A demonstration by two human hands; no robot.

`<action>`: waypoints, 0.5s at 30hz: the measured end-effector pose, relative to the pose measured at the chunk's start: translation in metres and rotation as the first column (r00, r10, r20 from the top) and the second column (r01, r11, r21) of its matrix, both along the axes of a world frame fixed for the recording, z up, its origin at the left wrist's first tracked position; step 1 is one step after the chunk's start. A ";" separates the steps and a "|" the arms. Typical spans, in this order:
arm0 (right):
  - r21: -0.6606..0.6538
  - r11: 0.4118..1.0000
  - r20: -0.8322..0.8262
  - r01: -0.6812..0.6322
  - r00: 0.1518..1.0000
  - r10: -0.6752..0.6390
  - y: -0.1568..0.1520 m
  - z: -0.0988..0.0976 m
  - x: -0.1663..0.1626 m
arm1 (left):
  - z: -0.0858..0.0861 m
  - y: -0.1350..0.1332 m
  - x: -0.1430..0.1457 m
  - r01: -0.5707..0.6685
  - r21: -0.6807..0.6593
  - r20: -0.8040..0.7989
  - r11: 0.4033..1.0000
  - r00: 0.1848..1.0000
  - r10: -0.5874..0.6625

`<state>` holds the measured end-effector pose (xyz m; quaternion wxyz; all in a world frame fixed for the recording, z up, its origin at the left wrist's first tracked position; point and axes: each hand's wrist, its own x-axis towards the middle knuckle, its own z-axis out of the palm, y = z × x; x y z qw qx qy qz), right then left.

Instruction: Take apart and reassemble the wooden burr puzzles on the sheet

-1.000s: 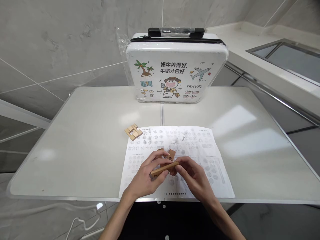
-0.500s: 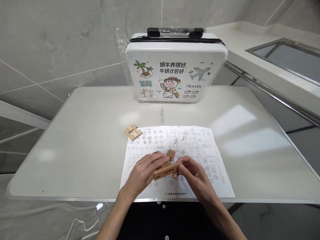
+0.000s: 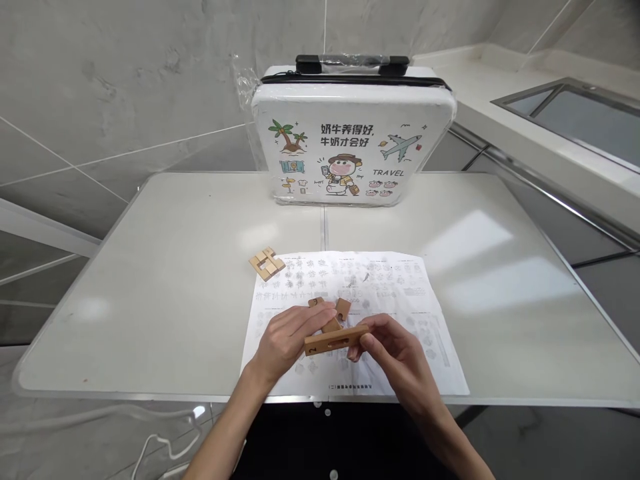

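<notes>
My right hand pinches one end of a brown wooden puzzle piece, a notched bar marked "2" with a slot along its side. The bar is raised and slightly tilted, its left end close to my left hand. My left fingers lie together over a second wooden puzzle piece, whose numbered end shows above the fingers; the left thumb is hidden. Just beyond the fingertips is another notched wooden piece. Under both hands lies a printed instruction sheet with small diagrams.
A flat cluster of joined light wooden blocks sits at the sheet's far left corner. A white cartoon-printed case, wrapped in plastic, stands at the back of the white folding table. A counter runs along the right.
The bar marked "2" has tipped a little and shifted slightly left in my right hand. My left fingers have drawn back slightly, showing more of the piece under them.
</notes>
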<state>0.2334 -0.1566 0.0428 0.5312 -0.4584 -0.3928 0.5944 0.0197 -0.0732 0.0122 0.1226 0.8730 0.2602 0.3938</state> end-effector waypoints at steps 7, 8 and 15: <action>-0.002 1.000 -0.016 0.005 1.000 -0.005 -0.006 0.005 -0.001 | -0.004 -0.001 0.006 0.047 -0.016 0.081 0.999 0.996 -0.045; -0.006 1.000 -0.029 -0.005 1.000 0.005 -0.005 0.004 -0.001 | -0.006 -0.001 0.007 0.054 -0.030 0.098 0.998 0.994 -0.051; 0.078 0.995 0.093 0.060 0.993 -0.068 -0.010 0.016 0.000 | -0.011 0.008 -0.005 0.017 -0.085 0.031 0.996 0.999 -0.014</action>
